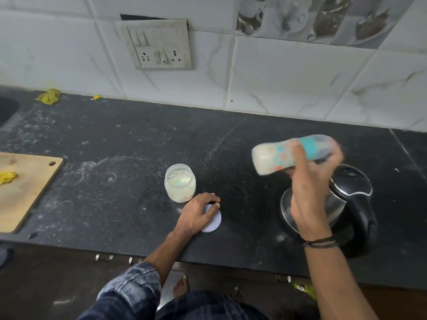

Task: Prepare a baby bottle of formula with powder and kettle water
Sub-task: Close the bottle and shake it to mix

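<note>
Nearest us, our left grip (198,213) curls over the white lid (214,224) on the table (115,204), just before the open powder jar (180,182). Our right grip (309,185) clasps the milky bottle (277,158), sideways and blurred, above the kettle (355,197).

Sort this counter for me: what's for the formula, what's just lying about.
For the job: bottle, powder jar, lid, kettle.
Lying about: chopping board, yellow scrap on it, yellow wad by the wall.
</note>
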Demonstrator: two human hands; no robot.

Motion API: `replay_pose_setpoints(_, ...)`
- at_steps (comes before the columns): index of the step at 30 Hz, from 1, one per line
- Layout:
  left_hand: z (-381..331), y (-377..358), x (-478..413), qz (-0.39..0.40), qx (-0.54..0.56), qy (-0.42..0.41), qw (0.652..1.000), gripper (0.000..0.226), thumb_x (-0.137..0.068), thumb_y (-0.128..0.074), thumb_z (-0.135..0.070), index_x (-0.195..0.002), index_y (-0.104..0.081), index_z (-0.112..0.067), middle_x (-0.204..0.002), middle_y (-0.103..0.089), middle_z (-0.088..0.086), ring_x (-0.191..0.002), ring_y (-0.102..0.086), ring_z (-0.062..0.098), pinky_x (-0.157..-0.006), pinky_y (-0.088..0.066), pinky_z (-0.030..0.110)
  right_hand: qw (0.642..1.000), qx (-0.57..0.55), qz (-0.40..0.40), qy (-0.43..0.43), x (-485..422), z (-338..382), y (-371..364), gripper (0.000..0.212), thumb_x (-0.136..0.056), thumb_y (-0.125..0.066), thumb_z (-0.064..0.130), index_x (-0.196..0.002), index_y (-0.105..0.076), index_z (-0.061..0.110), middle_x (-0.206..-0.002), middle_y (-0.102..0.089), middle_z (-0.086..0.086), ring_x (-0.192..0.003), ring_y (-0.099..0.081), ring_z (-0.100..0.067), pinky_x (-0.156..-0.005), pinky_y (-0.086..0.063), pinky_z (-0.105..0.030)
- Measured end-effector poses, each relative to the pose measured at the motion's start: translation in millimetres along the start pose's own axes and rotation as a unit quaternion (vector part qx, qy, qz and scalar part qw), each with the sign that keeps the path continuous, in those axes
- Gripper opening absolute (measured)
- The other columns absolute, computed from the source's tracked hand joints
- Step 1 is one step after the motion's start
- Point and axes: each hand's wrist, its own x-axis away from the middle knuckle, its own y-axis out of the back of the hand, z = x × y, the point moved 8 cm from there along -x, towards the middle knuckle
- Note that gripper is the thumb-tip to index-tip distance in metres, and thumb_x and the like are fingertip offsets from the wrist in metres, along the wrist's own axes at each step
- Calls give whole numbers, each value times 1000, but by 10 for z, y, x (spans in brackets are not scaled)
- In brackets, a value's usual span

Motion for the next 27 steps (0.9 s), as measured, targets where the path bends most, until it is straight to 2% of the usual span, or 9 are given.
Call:
replay_pose_setpoints(2,3,2,3,2,0,-5,1000,26,-92,-58,-34,-108,-74,-22,-117,-70,-13,-118,-54,-4,-99,-43,22,998,40,50,-26,8,-98,-64,60,-91,-76,8,-137,-41,22,-117,-67,-4,-99,-74,-16,-71,-62,-32)
replay_pose_setpoints(7,-9,-6,-5,3,-3,-3,1000,26,-92,-57,-35,-108,-74,-22,-116,-71,-12,-120,-56,-1,-98,-43,23,998,-40,-53,2,-21,-39,85,60,-94,-72,11,-140,-35,15,-118,-63,2,-95,-73,-7,-72,-60,-35)
replay_pose_setpoints(10,9,6,4,1,-4,-6,1000,27,-92,-57,-35,-108,-73,-22,-116,-70,-13,-119,-55,-3,-97,-43,22,998,29,43,-32,5,-153,-55,60,-91,-76,8,-138,-42,22,-114,-68,0,-94,-74,-11,-71,-60,-32)
replay_pose_setpoints(12,9,2,-5,3,-3,-9,1000,26,-92,-57,-35,-109,-73,-22,-116,-70,-13,-118,-54,-5,-97,-43,22,1000,-2,5,-19,30,-107,4,62,-90,-76,7,-139,-40,22,-121,-66,-6,-97,-73,-13,-76,-60,-34)
replay_pose_setpoints(15,4,-5,-12,2,-6,-3,1000,26,-92,-57,-36,-108,-73,-23,-116,-70,-14,-118,-54,-6,-97,-43,21,996,-56,-62,14,11,-25,100,65,-94,-73,12,-144,-32,16,-123,-61,0,-100,-73,-10,-78,-62,-41)
replay_pose_setpoints(19,16,-12,-4,3,-5,-5,1000,27,-92,-57,-37,-109,-73,-22,-116,-70,-14,-119,-54,-5,-98,-42,20,998,34,39,-19,14,-99,-39,63,-90,-78,10,-139,-42,25,-119,-66,-2,-98,-73,-12,-76,-61,-35)
replay_pose_setpoints(21,11,-12,-8,3,-4,-4,1000,27,-92,-57,-37,-109,-74,-22,-116,-70,-14,-120,-54,-4,-99,-41,20,1000,-20,-14,0,13,-6,39,65,-91,-76,9,-142,-37,21,-121,-65,-1,-99,-73,-12,-84,-61,-41)
replay_pose_setpoints(23,14,-9,-4,-1,-5,-2,1000,26,-93,-58,-35,-109,-74,-22,-116,-70,-14,-118,-52,-7,-98,-41,18,997,-51,-48,15,-7,34,89,65,-94,-73,12,-145,-32,17,-123,-62,0,-102,-73,-11,-82,-62,-41)
replay_pose_setpoints(27,24,3,-1,-2,-8,-5,1000,26,-92,-57,-36,-109,-74,-23,-116,-70,-14,-115,-50,-12,-96,-39,16,995,56,73,-29,-2,-93,-113,62,-89,-77,9,-138,-42,24,-121,-66,-3,-100,-74,-16,-76,-61,-33)
